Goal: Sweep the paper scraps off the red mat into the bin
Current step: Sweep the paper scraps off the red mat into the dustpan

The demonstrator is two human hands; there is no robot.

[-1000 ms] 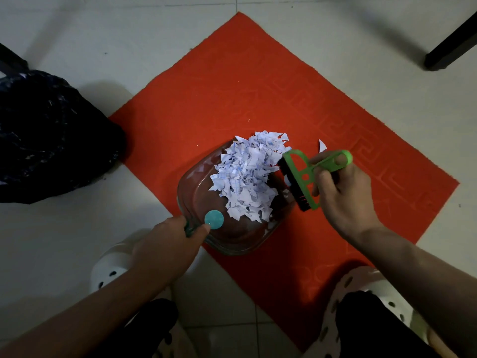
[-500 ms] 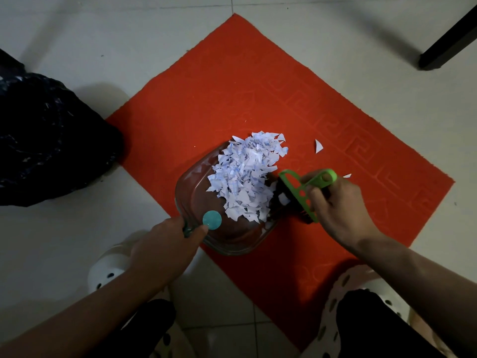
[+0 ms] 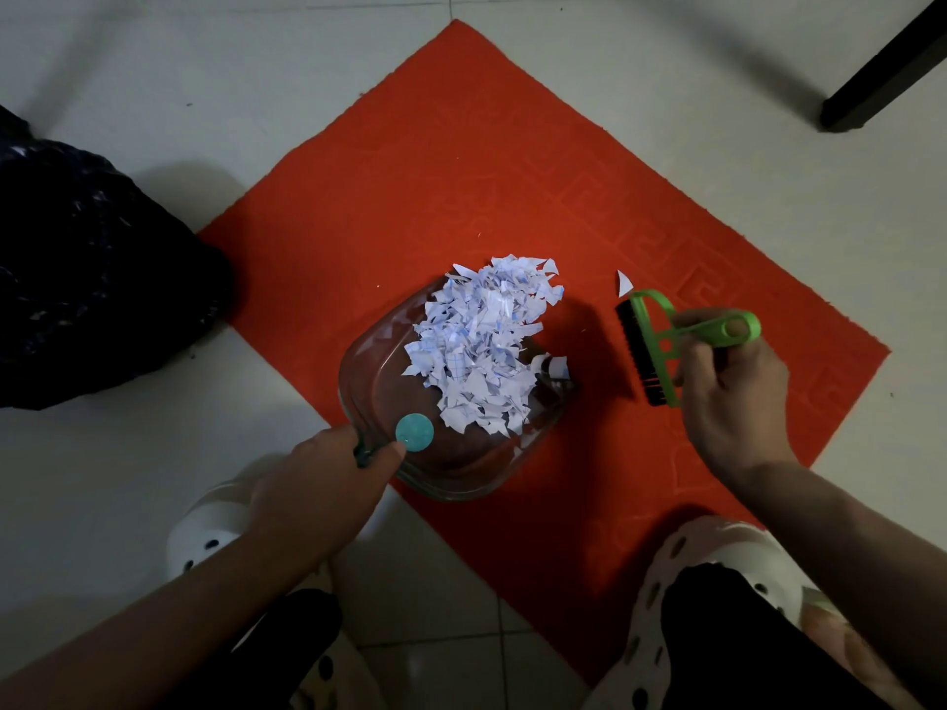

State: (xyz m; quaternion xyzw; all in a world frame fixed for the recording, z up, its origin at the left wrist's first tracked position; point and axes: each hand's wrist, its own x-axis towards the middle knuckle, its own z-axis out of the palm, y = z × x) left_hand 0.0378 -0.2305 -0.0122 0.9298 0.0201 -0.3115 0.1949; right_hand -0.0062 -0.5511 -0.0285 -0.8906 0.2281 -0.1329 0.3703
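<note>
- Black plastic bin bag (image 3: 87, 279) sits on the pale tiled floor (image 3: 128, 69) at the far left, just off the left corner of the red mat (image 3: 461, 171).
- My left hand (image 3: 317, 484) is curled tight round the dark handle of the clear dustpan (image 3: 369, 381), with the thumb lying beside the round teal disc (image 3: 414, 432) at the pan's near end.
- The pan rests on the mat's lower-left edge, with its near corner out over the tiles.
- The paper scraps (image 3: 481, 345), white with blue grid lines, lie heaped in the pan; the far end of the heap spills over the pan's lip onto the mat.
- One loose scrap (image 3: 623, 284) lies alone on the mat, right of the heap and just beyond the brush's far tip.
- The green brush (image 3: 661, 345) is clear of the pan, its dark bristles facing left toward it; I cannot tell whether they touch the mat.
- My right hand (image 3: 727, 397) grasps the brush handle, fingers wrapped round it.
- White clogs (image 3: 215, 525) show on my feet at the bottom.
- A dark furniture leg (image 3: 881, 69) stands at the top right.
</note>
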